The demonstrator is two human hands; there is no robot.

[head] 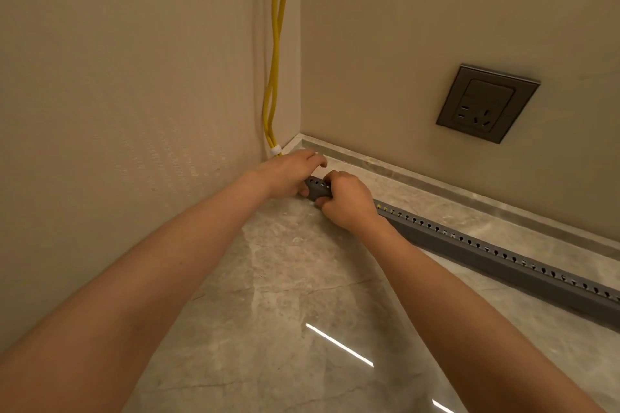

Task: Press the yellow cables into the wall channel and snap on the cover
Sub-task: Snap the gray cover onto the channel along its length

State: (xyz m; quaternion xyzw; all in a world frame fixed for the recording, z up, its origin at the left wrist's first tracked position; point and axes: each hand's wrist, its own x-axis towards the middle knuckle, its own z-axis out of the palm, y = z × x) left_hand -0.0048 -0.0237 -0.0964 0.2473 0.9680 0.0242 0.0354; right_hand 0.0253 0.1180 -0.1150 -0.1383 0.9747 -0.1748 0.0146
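Observation:
Two yellow cables point(275, 43) hang down the left wall by the room corner, bound near the floor by a white tie point(276, 150). A long grey perforated channel point(496, 253) lies on the marble floor, running from the corner toward the lower right; bits of yellow show through its holes near my right wrist. My left hand point(288, 173) rests on the channel's corner end, thumb under it and fingers over it. My right hand point(347, 199) is closed around the channel just beside the left hand. The channel's end and any cable under my hands are hidden.
A grey wall socket point(487, 103) sits on the right wall above a marble skirting board point(469, 199). The polished marble floor point(302, 295) reflects a strip light. The left wall stands close beside my left forearm.

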